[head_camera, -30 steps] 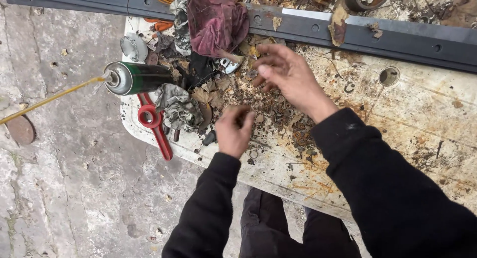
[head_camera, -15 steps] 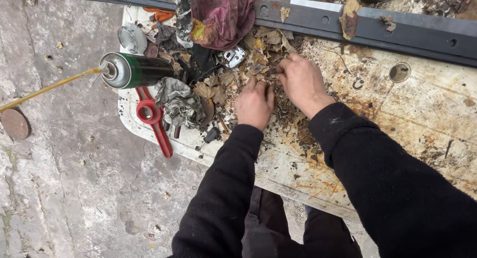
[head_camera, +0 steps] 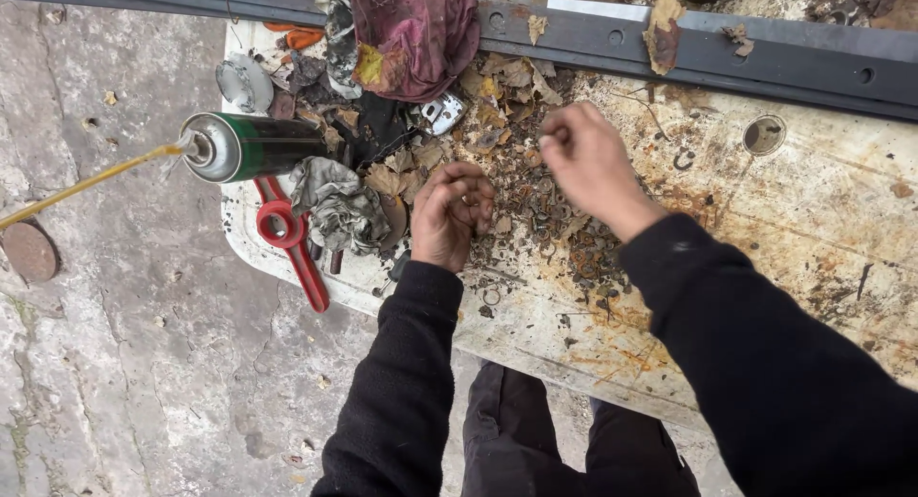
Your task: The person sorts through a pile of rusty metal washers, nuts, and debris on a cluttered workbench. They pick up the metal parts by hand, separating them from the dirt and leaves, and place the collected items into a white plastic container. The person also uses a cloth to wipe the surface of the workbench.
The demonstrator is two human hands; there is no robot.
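My left hand (head_camera: pixel 452 213) is cupped with its fingers curled inward, palm up, just above a heap of small rusty rings and washers (head_camera: pixel 564 231) mixed with dry leaves on a dirty white board (head_camera: pixel 794 239). What lies inside the cupped hand is hidden. My right hand (head_camera: pixel 590 160) hovers over the same heap, fingertips pinched together near its upper left; whether a small piece sits between them I cannot tell. Both arms wear black sleeves.
A green spray can (head_camera: pixel 251 146) with a yellow straw lies at the board's left edge, beside a red plastic tool (head_camera: pixel 290 239) and a crumpled grey rag (head_camera: pixel 338 203). A maroon cloth (head_camera: pixel 413 33) and a dark metal rail (head_camera: pixel 765 52) lie at the back. Stone ground is at the left.
My right hand lifted off the heap and pinched its fingertips. My left hand turned palm up and curled beside the rag. The view shifted slightly.
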